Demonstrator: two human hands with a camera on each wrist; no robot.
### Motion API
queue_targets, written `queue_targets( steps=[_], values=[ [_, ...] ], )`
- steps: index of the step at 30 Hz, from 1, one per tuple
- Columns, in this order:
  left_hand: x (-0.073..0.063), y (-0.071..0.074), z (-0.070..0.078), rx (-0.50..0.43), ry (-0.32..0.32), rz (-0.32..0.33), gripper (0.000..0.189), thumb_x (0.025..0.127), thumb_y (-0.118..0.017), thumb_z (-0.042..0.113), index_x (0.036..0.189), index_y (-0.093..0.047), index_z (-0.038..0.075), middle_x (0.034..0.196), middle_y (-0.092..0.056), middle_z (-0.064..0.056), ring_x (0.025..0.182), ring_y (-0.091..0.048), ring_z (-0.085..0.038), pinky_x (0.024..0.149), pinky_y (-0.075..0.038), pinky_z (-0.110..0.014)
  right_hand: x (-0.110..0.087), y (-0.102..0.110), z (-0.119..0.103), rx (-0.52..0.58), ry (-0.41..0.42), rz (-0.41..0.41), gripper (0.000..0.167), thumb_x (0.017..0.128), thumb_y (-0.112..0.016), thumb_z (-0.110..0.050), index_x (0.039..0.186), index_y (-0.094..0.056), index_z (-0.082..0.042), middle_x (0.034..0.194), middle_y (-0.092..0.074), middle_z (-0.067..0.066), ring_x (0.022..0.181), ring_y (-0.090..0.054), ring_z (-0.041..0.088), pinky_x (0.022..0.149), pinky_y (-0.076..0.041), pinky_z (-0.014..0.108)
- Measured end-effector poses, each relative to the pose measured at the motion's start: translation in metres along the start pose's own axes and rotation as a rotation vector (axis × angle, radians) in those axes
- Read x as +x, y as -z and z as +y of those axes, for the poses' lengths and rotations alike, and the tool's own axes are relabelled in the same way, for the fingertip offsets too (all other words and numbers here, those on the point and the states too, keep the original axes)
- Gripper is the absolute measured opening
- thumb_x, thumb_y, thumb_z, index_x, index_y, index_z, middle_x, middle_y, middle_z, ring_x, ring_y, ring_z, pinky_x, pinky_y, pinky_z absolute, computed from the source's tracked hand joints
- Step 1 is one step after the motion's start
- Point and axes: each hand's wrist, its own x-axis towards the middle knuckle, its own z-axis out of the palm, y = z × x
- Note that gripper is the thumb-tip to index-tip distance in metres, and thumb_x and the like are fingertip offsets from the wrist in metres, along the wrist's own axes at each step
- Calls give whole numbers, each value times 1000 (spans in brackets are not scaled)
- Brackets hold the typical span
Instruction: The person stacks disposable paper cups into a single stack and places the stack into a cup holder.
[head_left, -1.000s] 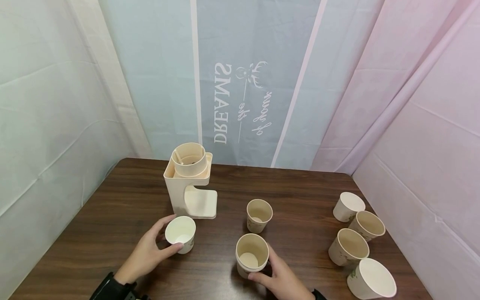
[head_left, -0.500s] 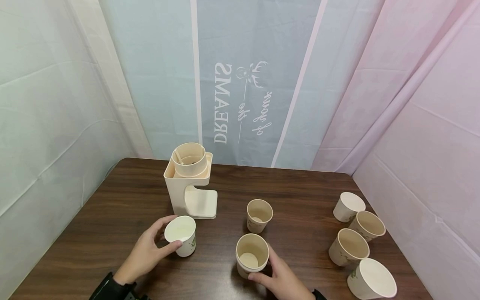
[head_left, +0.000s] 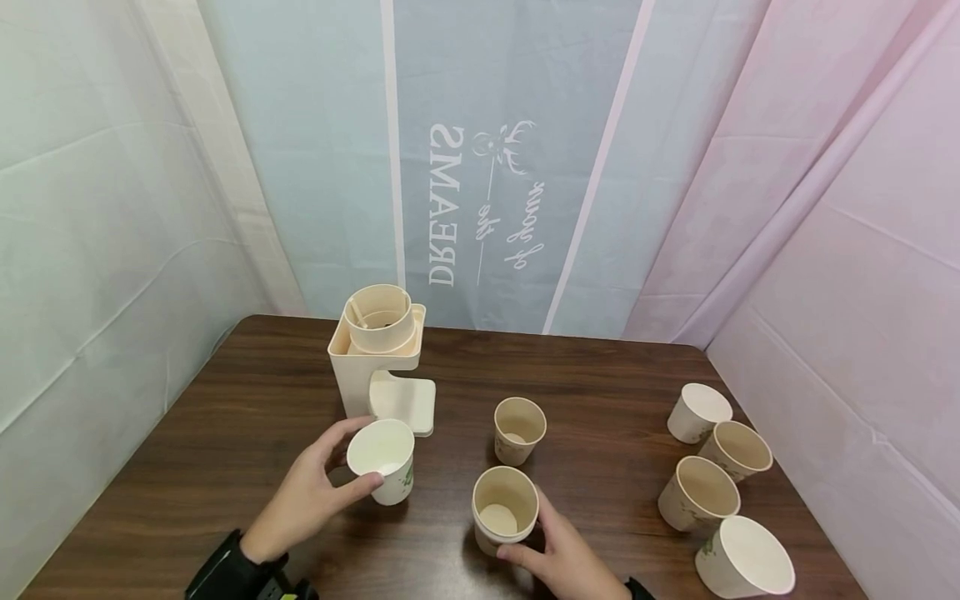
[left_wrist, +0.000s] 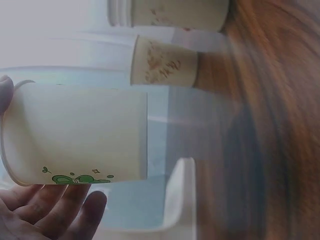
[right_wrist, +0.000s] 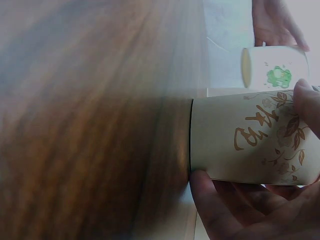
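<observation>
Fingers of the right hand (head_left: 564, 550) curl round nested beige paper cups (head_left: 502, 507), parted to their width, in the same spot as half a second ago on the dark wood-grain surface (head_left: 600, 408). Slightly farther, the left hand (head_left: 303, 492) pinches a smooth, tapering, green-printed white paper cup (head_left: 386, 457), now shifted rightward and clear of the surface. Beyond sit a single beige cup (head_left: 519, 432) and a C-shaped cream stand (head_left: 382, 363).

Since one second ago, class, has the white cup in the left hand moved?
Yes: in the head view, the white cup has shifted rightward against the unmoved cream stand.
</observation>
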Motion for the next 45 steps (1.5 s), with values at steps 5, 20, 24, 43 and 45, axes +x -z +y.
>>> queue_targets(
  steps=[5, 20, 24, 43, 45],
  values=[
    [7, -4, 12, -20, -65, -18, 62, 87, -83, 15, 141, -53, 4, 126, -64, -4, 110, -61, -10, 91, -53, -26, 0, 0, 0, -13, 43, 5, 74, 90, -80, -24, 152, -41, -12, 139, -59, 9, 128, -51, 10, 108, -37, 19],
    [29, -34, 54, -103, -224, -126, 66, 83, -86, 15, 141, -54, 9, 125, -63, -2, 108, -59, -14, 87, -53, -29, -1, 1, 1, -3, -8, -4, 75, 90, -80, -25, 152, -40, -13, 142, -56, 9, 129, -50, 9, 108, -37, 20],
    [33, -44, 64, -136, -260, -166, 66, 84, -86, 16, 141, -54, 10, 126, -63, 0, 108, -60, -16, 88, -54, -30, 0, 1, 0, 14, -31, -12, 75, 90, -80, -26, 152, -40, -15, 142, -56, 7, 128, -51, 9, 108, -37, 20],
    [37, -89, 67, -137, -331, -320, 68, 84, -86, 24, 142, -53, 10, 132, -62, 2, 111, -60, -14, 96, -51, -32, 1, 1, 0, 49, -73, -56, 67, 92, -78, -26, 147, -43, -9, 142, -55, 9, 126, -51, 7, 105, -43, 23],
    [37, -92, 64, -135, -318, -331, 67, 85, -86, 24, 142, -53, 11, 134, -62, 3, 112, -59, -12, 98, -50, -31, 1, 1, 0, 57, -59, -52, 66, 93, -77, -26, 147, -44, -9, 141, -56, 9, 126, -50, 6, 104, -43, 23]
  ],
)
